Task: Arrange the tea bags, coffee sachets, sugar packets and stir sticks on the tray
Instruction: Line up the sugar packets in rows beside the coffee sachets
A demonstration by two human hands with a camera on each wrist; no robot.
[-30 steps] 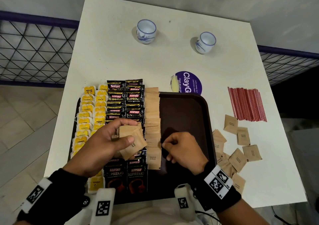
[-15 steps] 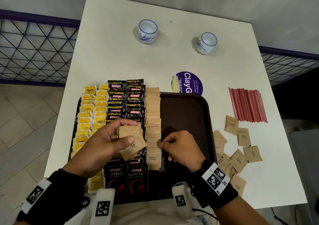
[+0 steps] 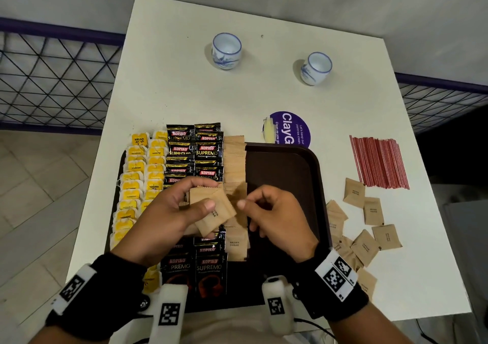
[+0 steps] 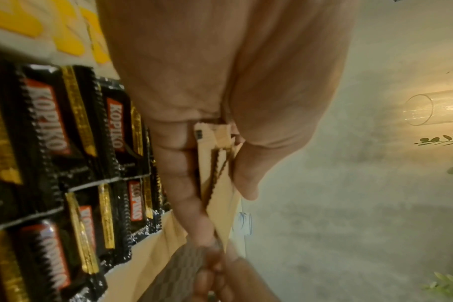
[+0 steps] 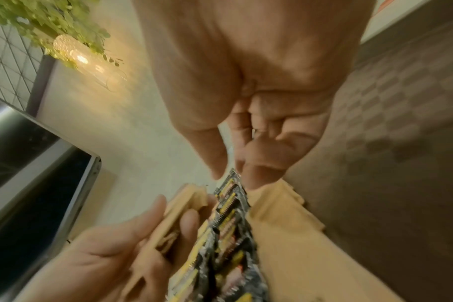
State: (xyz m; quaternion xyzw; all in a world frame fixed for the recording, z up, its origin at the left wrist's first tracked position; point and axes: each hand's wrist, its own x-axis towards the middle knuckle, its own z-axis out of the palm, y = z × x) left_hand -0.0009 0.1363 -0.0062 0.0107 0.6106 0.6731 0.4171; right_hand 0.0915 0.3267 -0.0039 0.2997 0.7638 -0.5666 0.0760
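Note:
A dark brown tray [image 3: 285, 185] holds yellow tea bags [image 3: 137, 185] on its left, black coffee sachets [image 3: 208, 151] beside them, then a column of brown sugar packets [image 3: 233, 156]. Above the sachets my left hand [image 3: 208, 194] grips a small stack of sugar packets [image 3: 214, 214] between thumb and fingers; the left wrist view shows that stack [image 4: 220, 194] edge-on. My right hand [image 3: 247, 199] is at the stack's right edge, thumb and forefinger bent toward it. In the right wrist view, the right hand [image 5: 233, 177] shows a small gap with nothing in it.
Loose sugar packets [image 3: 369, 225] lie on the white table right of the tray, and red stir sticks [image 3: 377, 161] lie behind them. Two small cups [image 3: 226, 50] [image 3: 316, 67] stand at the back. A purple sticker [image 3: 290, 129] sits behind the tray. A wire fence runs along both sides.
My right hand has lifted from the near end of the sugar column and moved up and left to the stack. My left hand has barely moved.

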